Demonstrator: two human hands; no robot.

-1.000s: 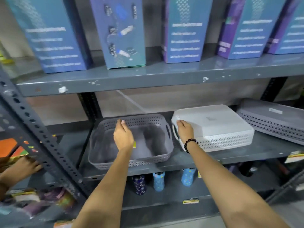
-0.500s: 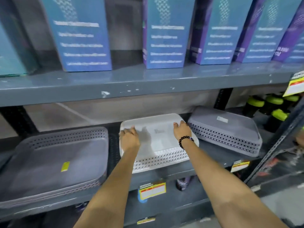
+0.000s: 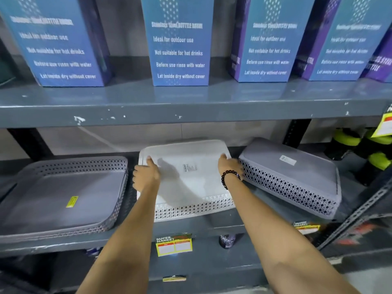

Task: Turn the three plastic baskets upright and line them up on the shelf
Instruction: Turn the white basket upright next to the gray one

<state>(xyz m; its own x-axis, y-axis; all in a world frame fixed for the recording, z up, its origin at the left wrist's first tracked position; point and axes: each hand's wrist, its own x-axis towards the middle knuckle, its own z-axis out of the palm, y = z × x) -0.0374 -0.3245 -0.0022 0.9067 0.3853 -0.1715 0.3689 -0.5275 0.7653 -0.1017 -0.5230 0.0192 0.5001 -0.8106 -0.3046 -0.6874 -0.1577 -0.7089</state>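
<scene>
Three perforated plastic baskets sit on the middle shelf (image 3: 214,227). The grey basket (image 3: 53,200) on the left stands upright, open side up, with a yellow sticker inside. The white basket (image 3: 191,179) in the middle lies upside down, its flat bottom facing up. My left hand (image 3: 146,175) grips its left edge and my right hand (image 3: 230,166), with a black bead bracelet, grips its right edge. A second grey basket (image 3: 297,177) on the right is upside down and set at an angle, close to my right hand.
Tall blue and purple bottle boxes (image 3: 180,45) stand on the upper shelf (image 3: 191,107) just above. Dark bottles with green lids (image 3: 347,143) stand at the far right. A slotted steel upright (image 3: 364,211) crosses at the right. Price tags (image 3: 174,244) hang on the shelf's front edge.
My left hand left the upright grey basket and moved to the white basket's left edge. My right hand shifted to its right edge. The view swung to the right.
</scene>
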